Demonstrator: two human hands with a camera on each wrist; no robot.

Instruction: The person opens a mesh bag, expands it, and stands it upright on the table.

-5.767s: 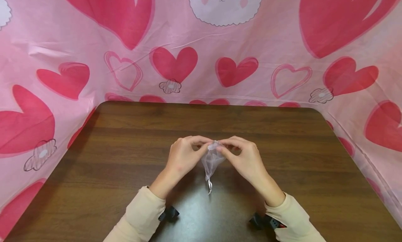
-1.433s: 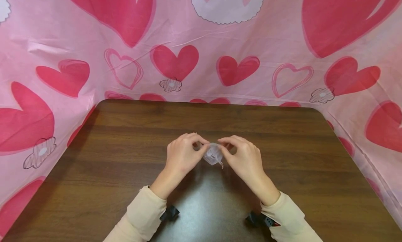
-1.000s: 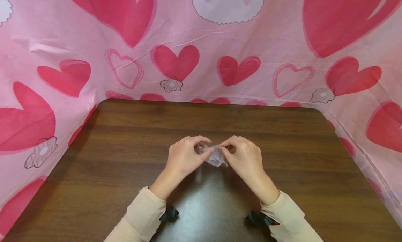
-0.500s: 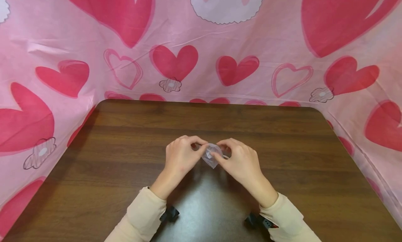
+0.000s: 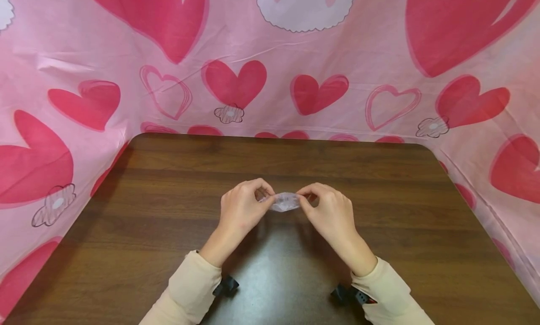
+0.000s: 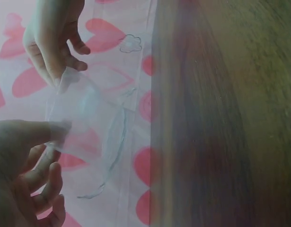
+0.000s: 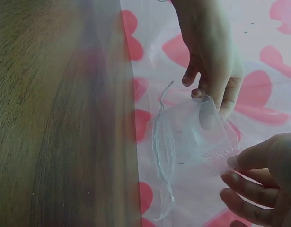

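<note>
A small sheer white drawstring pouch [image 5: 286, 201] is stretched between both hands above the table. My left hand [image 5: 240, 205] pinches one end between thumb and forefinger. At the opposite end my right hand [image 5: 333, 210] grips it the same way. In the right wrist view, a thin pale drawstring [image 7: 157, 137] runs along the pouch's edge away from the fingers, its ends dangling loose. Through the mesh [image 6: 83, 111] a pale blurred patch shows in the left wrist view; what it is I cannot tell.
Below the hands lies a dark brown wooden table [image 5: 177, 165] with rounded far corners. A pink cloth [image 5: 278, 53] printed with red hearts surrounds it at the back and sides. Black wrist cameras [image 5: 228, 286] sit at both cuffs.
Several seconds ago the pouch hung narrow, its drawstring end down. Since then it has been turned and spread. In the last half second my right hand shifted its pinch to the pouch's end, pulling it wider.
</note>
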